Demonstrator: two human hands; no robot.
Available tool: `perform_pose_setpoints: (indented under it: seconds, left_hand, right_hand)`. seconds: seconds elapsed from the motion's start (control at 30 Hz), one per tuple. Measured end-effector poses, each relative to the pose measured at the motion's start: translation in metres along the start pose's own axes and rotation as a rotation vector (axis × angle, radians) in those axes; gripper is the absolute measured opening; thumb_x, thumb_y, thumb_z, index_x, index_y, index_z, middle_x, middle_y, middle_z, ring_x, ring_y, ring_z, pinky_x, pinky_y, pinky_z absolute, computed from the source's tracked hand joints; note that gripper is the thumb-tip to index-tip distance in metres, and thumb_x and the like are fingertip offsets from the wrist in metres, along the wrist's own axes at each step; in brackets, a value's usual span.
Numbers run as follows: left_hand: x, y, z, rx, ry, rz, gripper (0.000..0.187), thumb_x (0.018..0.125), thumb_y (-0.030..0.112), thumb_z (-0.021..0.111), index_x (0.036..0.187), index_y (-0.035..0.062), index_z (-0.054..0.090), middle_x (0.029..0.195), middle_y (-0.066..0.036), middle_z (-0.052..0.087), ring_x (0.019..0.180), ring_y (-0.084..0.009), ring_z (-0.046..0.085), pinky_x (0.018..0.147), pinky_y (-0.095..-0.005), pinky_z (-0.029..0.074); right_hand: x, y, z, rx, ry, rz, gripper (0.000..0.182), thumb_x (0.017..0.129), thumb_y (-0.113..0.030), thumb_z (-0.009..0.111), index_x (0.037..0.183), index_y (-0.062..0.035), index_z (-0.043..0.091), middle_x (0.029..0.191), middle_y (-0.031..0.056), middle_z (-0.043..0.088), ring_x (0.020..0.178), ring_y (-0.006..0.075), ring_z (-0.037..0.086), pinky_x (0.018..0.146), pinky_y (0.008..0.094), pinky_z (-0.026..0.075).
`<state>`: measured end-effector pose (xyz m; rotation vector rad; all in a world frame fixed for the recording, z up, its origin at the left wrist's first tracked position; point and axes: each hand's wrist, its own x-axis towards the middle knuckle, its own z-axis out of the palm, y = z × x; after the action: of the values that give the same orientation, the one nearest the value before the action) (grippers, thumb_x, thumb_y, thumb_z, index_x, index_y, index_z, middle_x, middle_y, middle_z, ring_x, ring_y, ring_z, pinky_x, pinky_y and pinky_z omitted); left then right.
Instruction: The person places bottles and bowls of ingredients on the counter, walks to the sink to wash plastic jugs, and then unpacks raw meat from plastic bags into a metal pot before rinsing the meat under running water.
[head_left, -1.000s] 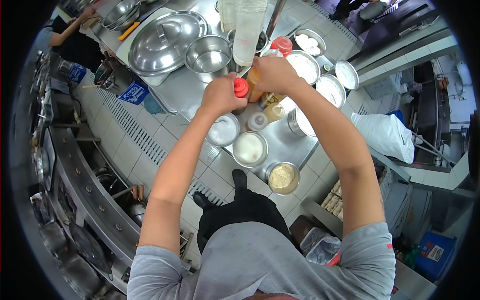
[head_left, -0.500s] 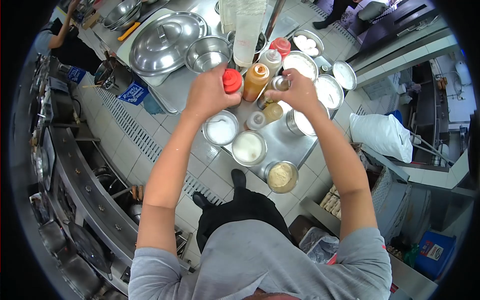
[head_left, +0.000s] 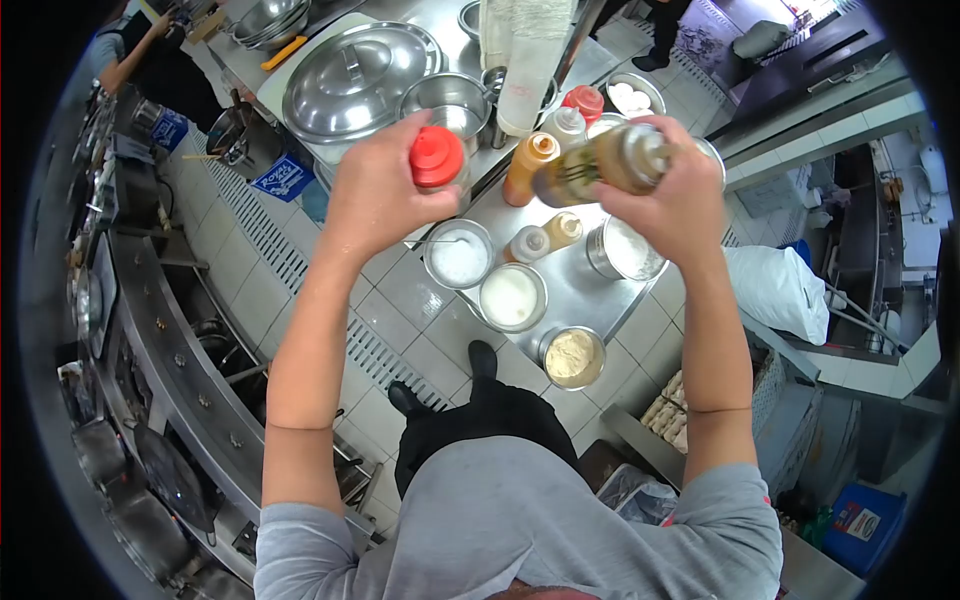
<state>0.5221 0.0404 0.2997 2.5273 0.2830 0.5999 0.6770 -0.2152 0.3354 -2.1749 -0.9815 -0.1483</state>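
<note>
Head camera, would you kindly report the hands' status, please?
Left hand gripping red-capped bottle. Right hand holding blurred bottle, tilted. Orange bottle standing between.

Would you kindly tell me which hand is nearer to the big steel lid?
Left. The left hand, holding a red-topped bottle, is just below the lid in the picture; the right hand, holding a tilted bottle, is farther off, to the right.
</note>
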Motion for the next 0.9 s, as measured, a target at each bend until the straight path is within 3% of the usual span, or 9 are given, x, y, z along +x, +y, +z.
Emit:
perform_pose_setpoints:
  seconds: [0.17,0.23,0.27,0.5,0.6,0.7,0.8,0.9]
  left_hand:
    - [-0.009,0.005,-0.024,-0.025,0.035,-0.013,0.076,0.062,0.024,0.084,0.129,-0.0040,0.062,0.105,-0.022,0.073,0.096,-0.0331,0.073,0.087,-0.0378,0.058]
    - [-0.014,0.009,-0.026,-0.044,0.045,-0.016,0.076,0.062,0.023,0.084,0.129,-0.0035,0.062,0.106,-0.022,0.073,0.096,-0.0329,0.073,0.087,-0.0379,0.058]
    - [-0.016,0.011,-0.027,-0.044,0.018,-0.038,0.074,0.064,0.017,0.082,0.132,-0.0017,0.062,0.109,-0.018,0.074,0.101,-0.0259,0.073,0.094,-0.0357,0.056]
    - [-0.022,0.013,-0.016,-0.075,-0.024,-0.053,0.076,0.063,0.019,0.082,0.133,-0.0012,0.061,0.111,-0.017,0.073,0.102,-0.0264,0.073,0.095,-0.0360,0.056]
    - [-0.021,0.013,-0.009,-0.071,-0.037,-0.047,0.077,0.063,0.019,0.083,0.133,-0.0010,0.061,0.111,-0.017,0.073,0.102,-0.0262,0.073,0.094,-0.0359,0.056]
    - [-0.023,0.016,-0.006,-0.084,-0.045,-0.044,0.077,0.063,0.019,0.084,0.134,-0.0010,0.061,0.110,-0.017,0.073,0.101,-0.0259,0.073,0.093,-0.0356,0.056]
    - [-0.026,0.016,-0.006,-0.088,-0.044,-0.028,0.077,0.063,0.019,0.084,0.133,-0.0018,0.061,0.109,-0.019,0.073,0.099,-0.0277,0.073,0.090,-0.0358,0.057]
    - [-0.026,0.024,-0.001,-0.112,-0.079,-0.027,0.077,0.062,0.019,0.084,0.132,-0.0036,0.061,0.107,-0.021,0.072,0.096,-0.0318,0.072,0.087,-0.0366,0.057]
  right_hand:
    - [0.006,0.003,0.075,-0.090,-0.311,0.085,0.065,0.064,-0.036,0.087,0.114,-0.0006,0.063,0.094,0.0187,0.074,0.085,0.0329,0.074,0.076,0.0415,0.058]
    - [-0.003,0.023,0.125,-0.110,-0.174,0.022,0.068,0.064,-0.039,0.086,0.115,-0.0005,0.062,0.094,0.0194,0.073,0.087,0.0351,0.073,0.075,0.0430,0.058]
    - [-0.006,0.029,0.140,-0.121,-0.108,-0.009,0.070,0.064,-0.041,0.086,0.115,-0.0004,0.061,0.094,0.0198,0.073,0.087,0.0362,0.073,0.075,0.0438,0.058]
    - [-0.003,0.040,0.155,-0.133,-0.313,0.082,0.072,0.065,-0.037,0.088,0.121,-0.0025,0.058,0.098,0.0188,0.072,0.094,0.0371,0.072,0.078,0.0457,0.057]
    - [-0.020,0.050,0.169,-0.060,-0.262,-0.021,0.070,0.069,-0.034,0.087,0.125,-0.0034,0.058,0.102,0.0200,0.072,0.098,0.0370,0.071,0.080,0.0448,0.057]
    - [-0.037,0.044,0.150,0.128,-0.264,0.092,0.064,0.073,-0.028,0.085,0.123,-0.0042,0.055,0.114,0.0183,0.068,0.102,0.0372,0.069,0.085,0.0449,0.056]
    - [-0.071,0.058,0.133,-0.162,-0.278,-0.015,0.065,0.074,-0.035,0.085,0.126,-0.0050,0.062,0.108,0.0180,0.071,0.100,0.0335,0.070,0.090,0.0466,0.054]
    - [-0.094,0.082,0.144,-0.370,-0.389,-0.247,0.058,0.074,-0.035,0.084,0.121,-0.0080,0.066,0.104,0.0134,0.073,0.099,0.0300,0.070,0.105,0.0549,0.044]
